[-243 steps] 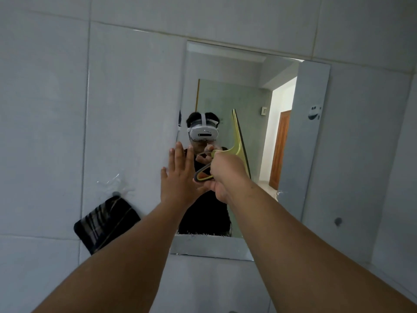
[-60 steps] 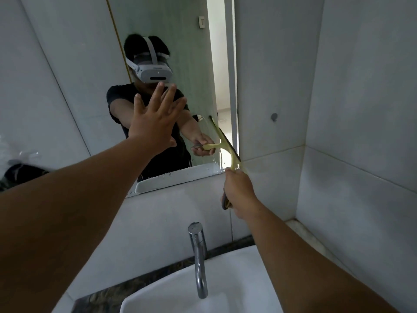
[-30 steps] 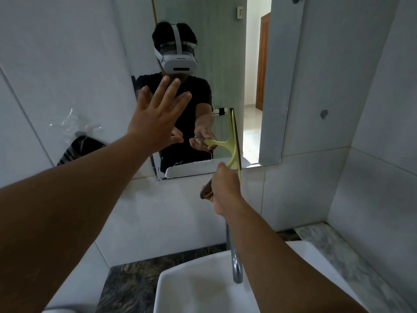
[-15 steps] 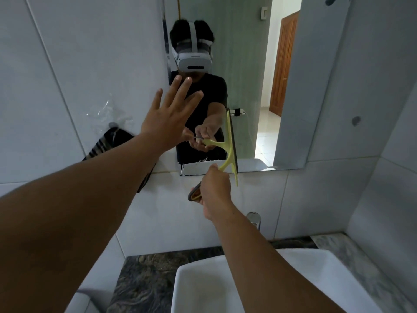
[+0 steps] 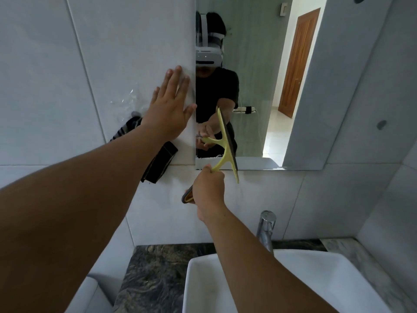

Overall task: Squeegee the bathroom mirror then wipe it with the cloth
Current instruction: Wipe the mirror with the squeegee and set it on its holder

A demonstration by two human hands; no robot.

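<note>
The mirror (image 5: 255, 64) hangs on the tiled wall above the basin. My right hand (image 5: 208, 188) grips the grey-ended handle of a yellow-green squeegee (image 5: 228, 145); its blade stands almost upright across the mirror's lower edge, near the left corner. My left hand (image 5: 170, 107) lies flat with fingers spread on the white tile just left of the mirror's edge. A dark striped cloth (image 5: 159, 164) hangs on the wall left of the mirror, partly hidden behind my left forearm.
A white basin (image 5: 293, 285) with a chrome tap (image 5: 266, 229) sits below on a dark marbled counter (image 5: 155, 274). A tiled side wall closes in on the right. A clear plastic hook (image 5: 126, 98) is stuck to the tile above the cloth.
My left hand has slid off the mirror onto the tile beside it. The squeegee has stayed at the mirror's lower edge near the left corner while my view shifted.
</note>
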